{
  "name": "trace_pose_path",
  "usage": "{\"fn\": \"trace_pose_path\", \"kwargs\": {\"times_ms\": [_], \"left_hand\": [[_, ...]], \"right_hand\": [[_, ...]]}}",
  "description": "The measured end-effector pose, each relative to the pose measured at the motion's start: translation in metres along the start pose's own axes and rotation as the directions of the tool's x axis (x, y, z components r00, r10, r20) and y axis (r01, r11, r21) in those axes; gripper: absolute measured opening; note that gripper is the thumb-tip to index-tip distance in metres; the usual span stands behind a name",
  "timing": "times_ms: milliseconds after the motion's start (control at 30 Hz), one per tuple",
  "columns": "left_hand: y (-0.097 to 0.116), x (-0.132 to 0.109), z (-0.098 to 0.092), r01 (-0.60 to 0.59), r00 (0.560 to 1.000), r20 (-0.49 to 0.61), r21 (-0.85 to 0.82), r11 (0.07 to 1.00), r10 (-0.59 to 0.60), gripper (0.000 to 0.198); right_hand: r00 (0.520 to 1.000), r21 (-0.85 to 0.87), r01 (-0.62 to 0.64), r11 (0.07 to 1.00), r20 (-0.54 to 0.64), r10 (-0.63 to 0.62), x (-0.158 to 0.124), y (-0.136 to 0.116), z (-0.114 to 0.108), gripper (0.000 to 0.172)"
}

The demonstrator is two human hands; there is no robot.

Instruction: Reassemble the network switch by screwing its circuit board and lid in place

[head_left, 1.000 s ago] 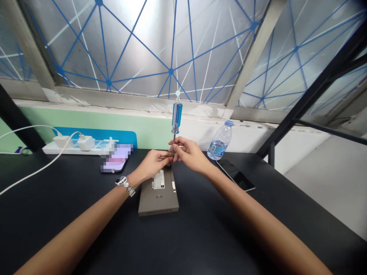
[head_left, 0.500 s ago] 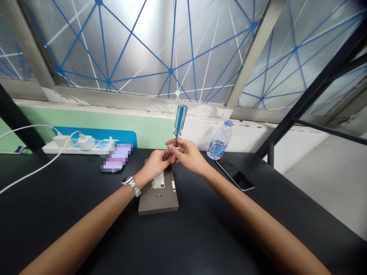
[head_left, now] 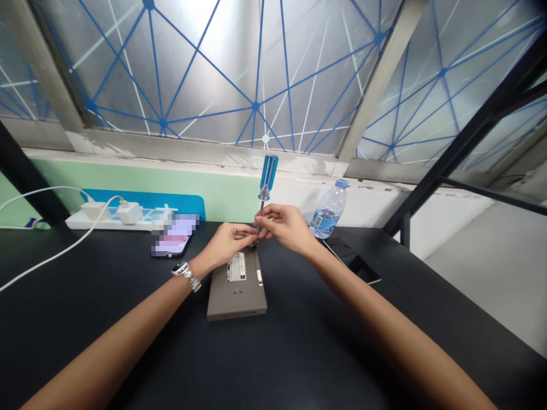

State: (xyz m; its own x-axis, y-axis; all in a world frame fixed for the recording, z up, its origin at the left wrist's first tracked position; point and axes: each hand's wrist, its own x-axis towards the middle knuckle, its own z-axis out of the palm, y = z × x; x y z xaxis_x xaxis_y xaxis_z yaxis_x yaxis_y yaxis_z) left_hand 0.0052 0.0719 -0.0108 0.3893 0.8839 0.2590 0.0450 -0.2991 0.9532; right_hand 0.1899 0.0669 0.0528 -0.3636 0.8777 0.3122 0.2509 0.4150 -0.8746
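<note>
A screwdriver [head_left: 268, 175] with a clear and blue handle stands nearly upright, its shaft running down to the far end of a flat grey-brown device [head_left: 237, 296]. The device has a white label [head_left: 237, 267] on its upper face and a row of small holes along its near edge. My right hand [head_left: 284, 228] is closed, its fingertips pinching the shaft. My left hand [head_left: 228, 242], with a silver watch on the wrist, is closed too, thumb and fingertips around the lower shaft just above the device. Fingers hide most of the tip; whether a screw is there I cannot tell.
A water bottle [head_left: 328, 210] and a dark phone [head_left: 352, 262] are on the right of the black table [head_left: 299, 353]. At the left lie a lit, blurred-out phone [head_left: 176, 236] and a white power strip [head_left: 77, 221] with chargers and cables. Window and wall stand behind.
The screwdriver handle has turned a little and shifted slightly. My left hand has moved slightly left, and my right fingers grip the shaft lower beneath the handle.
</note>
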Motion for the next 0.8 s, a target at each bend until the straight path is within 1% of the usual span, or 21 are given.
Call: {"fn": "trace_pose_path", "kwargs": {"times_ms": [200, 367, 500, 567, 633, 700, 800], "left_hand": [[-0.004, 0.004, 0.003, -0.113, 0.994, 0.006, 0.068, 0.991, 0.113, 0.018], [-0.004, 0.007, 0.011, -0.179, 0.984, 0.033, 0.113, 0.977, 0.176, 0.024], [-0.003, 0.007, 0.015, -0.128, 0.992, 0.031, 0.073, 0.989, 0.126, 0.029], [-0.002, 0.007, 0.015, -0.086, 0.996, 0.016, 0.053, 0.995, 0.085, 0.03], [-0.001, 0.005, 0.013, -0.052, 0.999, 0.002, 0.025, 0.998, 0.052, 0.027], [-0.001, 0.004, 0.009, -0.03, 1.0, 0.006, -0.009, 1.0, 0.03, 0.025], [-0.002, 0.003, 0.003, -0.025, 0.999, 0.028, -0.024, 0.999, 0.026, 0.023]], "right_hand": [[0.997, 0.016, 0.019, 1.0, 0.077, -0.02, -0.002, -0.001, 0.003, 0.018], [0.997, -0.043, 0.056, 0.998, 0.049, -0.054, -0.006, -0.003, 0.01, 0.019], [0.997, -0.155, 0.038, 0.987, -0.056, -0.047, -0.005, 0.0, 0.01, 0.018], [0.994, -0.148, 0.022, 0.989, -0.099, -0.036, -0.003, 0.004, 0.007, 0.021], [0.995, -0.106, 0.02, 0.994, -0.095, -0.03, -0.001, 0.008, 0.004, 0.021], [0.997, -0.071, 0.029, 0.997, -0.063, -0.033, 0.001, 0.009, 0.001, 0.019], [0.998, -0.067, 0.048, 0.997, -0.026, -0.05, 0.001, 0.004, 0.0, 0.017]]}}
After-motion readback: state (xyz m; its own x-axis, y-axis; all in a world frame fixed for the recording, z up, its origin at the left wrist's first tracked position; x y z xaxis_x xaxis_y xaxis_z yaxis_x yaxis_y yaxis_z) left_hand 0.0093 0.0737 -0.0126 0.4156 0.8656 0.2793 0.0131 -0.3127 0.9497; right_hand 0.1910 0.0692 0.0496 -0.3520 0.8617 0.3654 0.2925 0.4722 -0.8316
